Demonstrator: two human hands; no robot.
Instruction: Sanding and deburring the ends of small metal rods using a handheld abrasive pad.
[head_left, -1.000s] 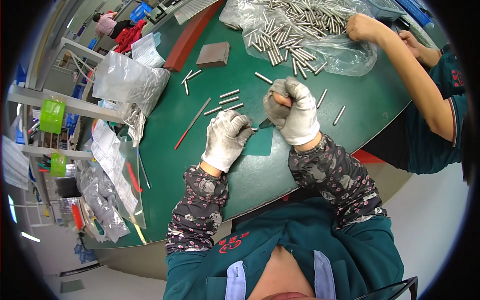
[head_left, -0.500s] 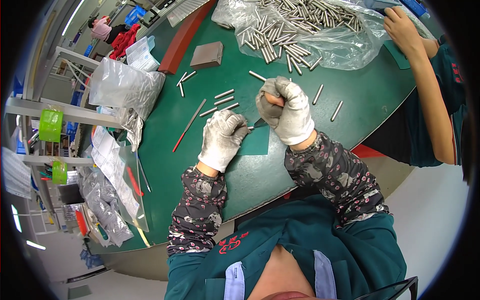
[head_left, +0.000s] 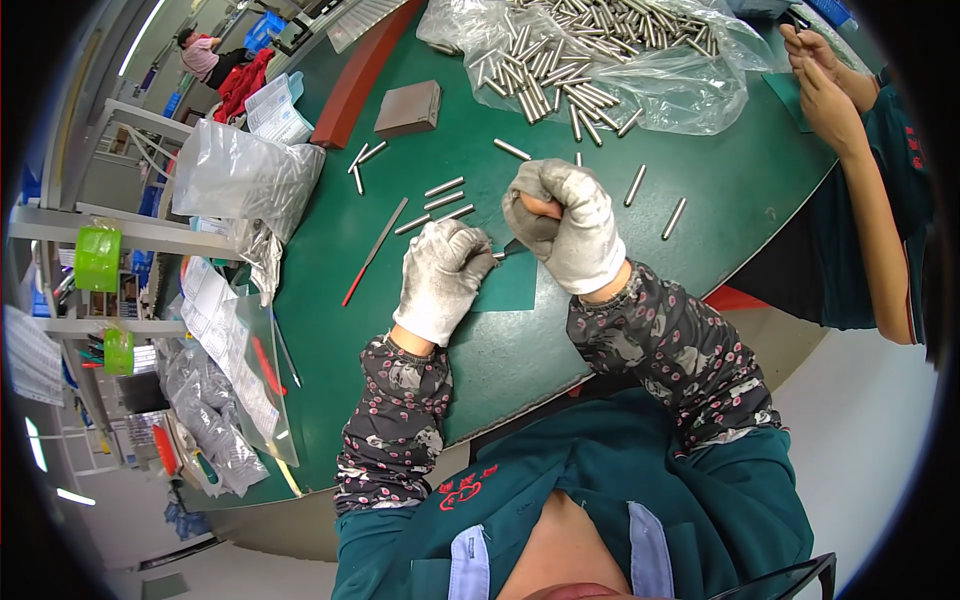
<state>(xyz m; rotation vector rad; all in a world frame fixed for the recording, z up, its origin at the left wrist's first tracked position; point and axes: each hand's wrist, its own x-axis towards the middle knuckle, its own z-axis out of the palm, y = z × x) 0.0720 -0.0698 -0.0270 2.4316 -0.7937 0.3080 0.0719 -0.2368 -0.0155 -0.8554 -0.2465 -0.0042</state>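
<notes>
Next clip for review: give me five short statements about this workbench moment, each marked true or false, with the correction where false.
1. Both of the person's hands wear gloves. True: the left hand and right hand are both in pale work gloves.
2. The table has a red top. False: its top is green.
3. A heap of metal rods lies on a clear plastic bag at the far side. True.
4. The right hand lies flat and open on the table. False: it is closed in a fist, raised above the surface.
5. The grey block sits between the two gloved hands. False: it lies farther off, near the table's far left edge.
</notes>
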